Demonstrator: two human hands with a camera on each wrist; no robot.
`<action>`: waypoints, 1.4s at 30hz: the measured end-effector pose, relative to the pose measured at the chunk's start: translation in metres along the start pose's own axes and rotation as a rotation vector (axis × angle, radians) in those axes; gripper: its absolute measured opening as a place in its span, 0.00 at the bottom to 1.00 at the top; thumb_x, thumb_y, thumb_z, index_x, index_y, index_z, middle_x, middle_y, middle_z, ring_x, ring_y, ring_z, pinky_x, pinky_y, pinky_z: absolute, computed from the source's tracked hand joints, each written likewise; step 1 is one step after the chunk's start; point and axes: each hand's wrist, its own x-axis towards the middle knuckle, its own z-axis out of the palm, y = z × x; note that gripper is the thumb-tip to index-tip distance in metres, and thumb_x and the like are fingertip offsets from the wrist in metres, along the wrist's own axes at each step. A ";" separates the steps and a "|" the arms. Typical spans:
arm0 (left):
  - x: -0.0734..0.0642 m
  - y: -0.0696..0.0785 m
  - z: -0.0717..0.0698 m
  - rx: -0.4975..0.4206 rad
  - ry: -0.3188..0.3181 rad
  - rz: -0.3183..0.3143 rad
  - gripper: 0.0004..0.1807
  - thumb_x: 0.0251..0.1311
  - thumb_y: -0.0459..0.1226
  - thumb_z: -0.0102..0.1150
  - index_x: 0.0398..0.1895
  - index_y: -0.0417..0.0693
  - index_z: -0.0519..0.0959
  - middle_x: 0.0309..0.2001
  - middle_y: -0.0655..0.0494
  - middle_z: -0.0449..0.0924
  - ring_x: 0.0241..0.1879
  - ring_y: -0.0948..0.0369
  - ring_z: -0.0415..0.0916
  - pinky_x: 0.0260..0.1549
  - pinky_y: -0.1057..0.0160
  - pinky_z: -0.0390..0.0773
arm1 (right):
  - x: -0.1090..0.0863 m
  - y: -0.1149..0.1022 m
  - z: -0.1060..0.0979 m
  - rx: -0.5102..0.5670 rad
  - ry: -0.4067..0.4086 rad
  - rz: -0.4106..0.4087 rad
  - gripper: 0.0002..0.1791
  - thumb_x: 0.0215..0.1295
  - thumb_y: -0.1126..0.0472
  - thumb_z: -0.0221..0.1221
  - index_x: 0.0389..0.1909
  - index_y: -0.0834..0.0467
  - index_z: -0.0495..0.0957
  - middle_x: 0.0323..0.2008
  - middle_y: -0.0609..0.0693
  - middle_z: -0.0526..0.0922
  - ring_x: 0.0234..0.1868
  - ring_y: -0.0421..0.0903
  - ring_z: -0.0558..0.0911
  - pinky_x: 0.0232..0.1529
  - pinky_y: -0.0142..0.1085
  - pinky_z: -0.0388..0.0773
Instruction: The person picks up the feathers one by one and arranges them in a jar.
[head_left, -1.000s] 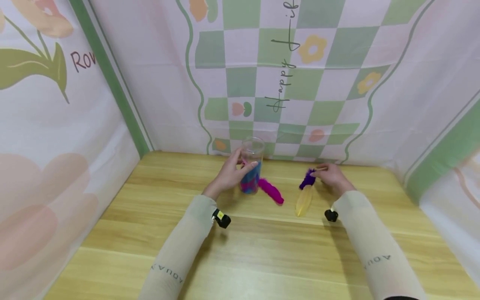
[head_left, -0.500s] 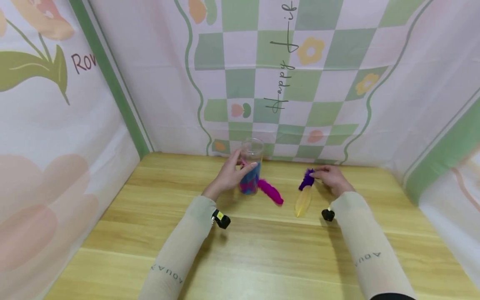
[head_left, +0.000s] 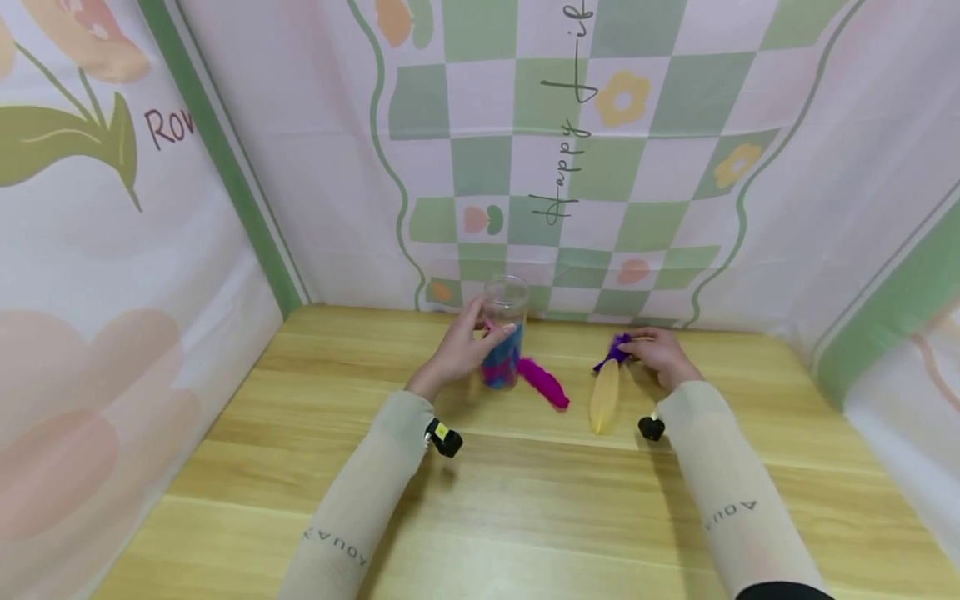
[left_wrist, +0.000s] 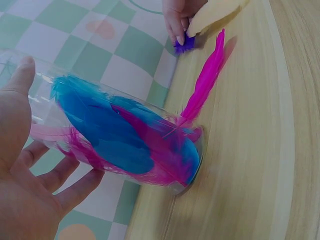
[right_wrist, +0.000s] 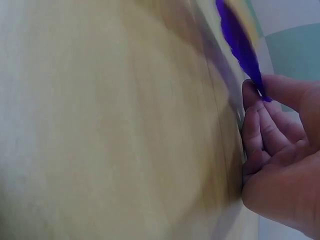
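Observation:
My left hand (head_left: 459,346) grips a clear cylindrical cup (head_left: 507,312), which stands upright near the back of the table. Inside the cup, blue feathers (left_wrist: 110,135) and magenta ones are bunched in its lower part. Against the cup's base on the right lies a magenta feather (head_left: 544,383) on the wood. Farther right, my right hand (head_left: 660,354) pinches a purple feather (right_wrist: 240,45) between thumb and forefinger. A pale yellow feather (head_left: 604,398) overlaps the purple one in the head view; whether the hand also holds it is unclear.
The wooden table (head_left: 480,517) extends toward me. A patterned cloth (head_left: 480,167) hangs right behind the cup, and more cloth walls in the left and right sides. Small black cameras (head_left: 446,439) sit on both wrists.
The purple feather has turned in my right fingers, and the yellow feather now covers part of it. My right hand has shifted slightly left; the left hand and cup stay put.

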 end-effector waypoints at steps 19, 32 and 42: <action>-0.001 0.002 0.002 0.000 -0.003 -0.007 0.29 0.71 0.54 0.59 0.67 0.51 0.68 0.63 0.50 0.73 0.62 0.46 0.75 0.59 0.48 0.78 | -0.003 -0.002 -0.016 0.134 -0.066 0.038 0.31 0.75 0.64 0.58 0.70 0.77 0.60 0.35 0.41 0.84 0.34 0.35 0.84 0.45 0.32 0.82; -0.002 0.002 0.001 -0.003 -0.002 -0.007 0.29 0.72 0.54 0.59 0.68 0.52 0.67 0.63 0.51 0.73 0.63 0.46 0.74 0.59 0.47 0.77 | -0.005 -0.013 -0.016 0.140 0.011 -0.080 0.17 0.74 0.71 0.55 0.56 0.80 0.69 0.38 0.52 0.85 0.35 0.43 0.88 0.46 0.42 0.86; 0.000 0.000 0.000 -0.018 0.003 0.020 0.28 0.71 0.54 0.59 0.67 0.52 0.68 0.62 0.51 0.73 0.62 0.46 0.74 0.58 0.48 0.78 | -0.007 -0.039 -0.011 -0.005 0.097 -0.232 0.19 0.72 0.68 0.59 0.56 0.79 0.71 0.43 0.61 0.86 0.32 0.32 0.85 0.44 0.34 0.85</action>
